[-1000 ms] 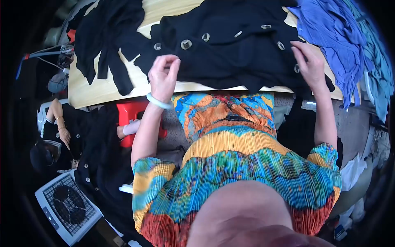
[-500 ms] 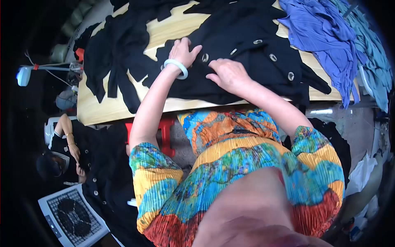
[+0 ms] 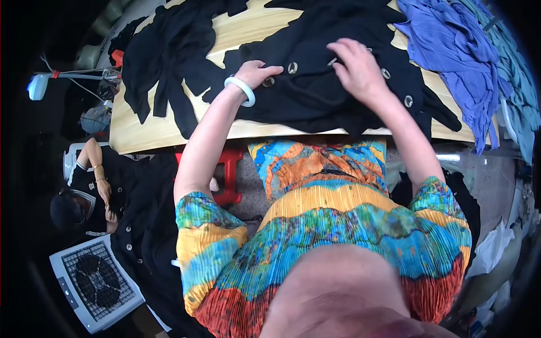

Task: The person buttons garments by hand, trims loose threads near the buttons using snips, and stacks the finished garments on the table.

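Observation:
A black knit garment point(image 3: 315, 39) lies spread across the wooden table, with large ringed buttons along its front. My left hand point(image 3: 255, 74), a pale bangle point(image 3: 240, 90) at its wrist, rests on the cloth beside one button point(image 3: 269, 82). Its thumb is stretched out to the right, near another button point(image 3: 292, 68). To the right, my right hand point(image 3: 359, 70) is over the garment with its fingers apart, partly covering a button by its fingertips. Two more buttons point(image 3: 385, 73) show beyond it. Neither hand holds anything that I can see.
More black garments point(image 3: 174, 45) lie on the left of the table point(image 3: 132, 132). Blue-purple cloth point(image 3: 451, 45) and teal cloth point(image 3: 515, 84) hang over the right end. At lower left, another person's hands point(image 3: 107, 205) work on black cloth, near a fan point(image 3: 96, 281). A red stool point(image 3: 228, 174) stands underneath.
My right hand has moved up and to the right, with its fingers spreading. My left hand stays near the same button, its fingers drawn in. The view has shifted slightly.

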A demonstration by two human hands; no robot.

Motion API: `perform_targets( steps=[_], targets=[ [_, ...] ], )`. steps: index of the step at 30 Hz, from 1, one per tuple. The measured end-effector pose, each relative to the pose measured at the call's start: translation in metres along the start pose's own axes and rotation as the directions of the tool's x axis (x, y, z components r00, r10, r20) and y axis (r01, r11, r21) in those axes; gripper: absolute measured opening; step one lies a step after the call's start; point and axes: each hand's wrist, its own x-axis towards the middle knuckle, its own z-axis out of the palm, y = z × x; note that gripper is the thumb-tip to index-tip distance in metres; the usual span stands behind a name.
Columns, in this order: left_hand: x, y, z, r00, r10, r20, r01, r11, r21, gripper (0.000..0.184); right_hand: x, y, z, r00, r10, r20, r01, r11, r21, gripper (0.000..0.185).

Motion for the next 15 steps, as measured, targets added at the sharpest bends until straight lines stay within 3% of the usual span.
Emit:
perform_targets(
  steps=[2, 3, 6, 8, 9, 11, 14, 15],
  targets=[
    [0.016, -0.023, 0.003, 0.999, 0.047, -0.024, -0.047, 0.999, -0.002, 0.037, -0.007, 0.025, 0.006, 0.993, 0.115, 0.033, -0.112, 0.989, -0.101, 0.047],
    [0.012, -0.023, 0.004, 0.964, 0.197, -0.179, -0.178, 0.977, 0.114, 0.029, -0.006, 0.033, 0.004, 0.972, 0.195, 0.130, -0.188, 0.980, -0.064, 0.054],
    [-0.033, 0.030, -0.030, 0.949, 0.060, -0.309, -0.099, 0.989, -0.112, 0.039, -0.011, 0.042, -0.006, 0.977, 0.160, 0.144, -0.148, 0.985, -0.090, 0.054],
    [-0.025, 0.017, -0.046, 0.896, 0.104, -0.431, -0.328, 0.811, -0.485, 0.024, -0.020, 0.051, -0.012, 0.969, 0.203, 0.137, -0.200, 0.979, -0.039, 0.052],
    [-0.028, 0.017, -0.055, 0.925, 0.077, -0.373, -0.325, 0.670, -0.667, 0.017, -0.025, 0.057, -0.015, 0.965, 0.223, 0.137, -0.223, 0.975, -0.012, 0.051],
    [-0.035, 0.017, -0.063, 0.956, -0.057, -0.289, -0.219, 0.516, -0.828, 0.017, -0.032, 0.063, -0.020, 0.940, 0.292, 0.176, -0.297, 0.955, 0.003, 0.043],
    [-0.050, 0.025, -0.061, 0.984, -0.145, -0.103, -0.051, 0.322, -0.945, 0.022, -0.042, 0.083, -0.029, 0.988, 0.148, 0.045, -0.149, 0.989, 0.015, 0.037],
    [-0.061, 0.032, -0.056, 0.988, -0.148, -0.035, 0.004, 0.255, -0.967, 0.024, -0.032, 0.092, -0.047, 0.989, 0.108, -0.104, -0.111, 0.994, -0.025, 0.038]
  ],
)
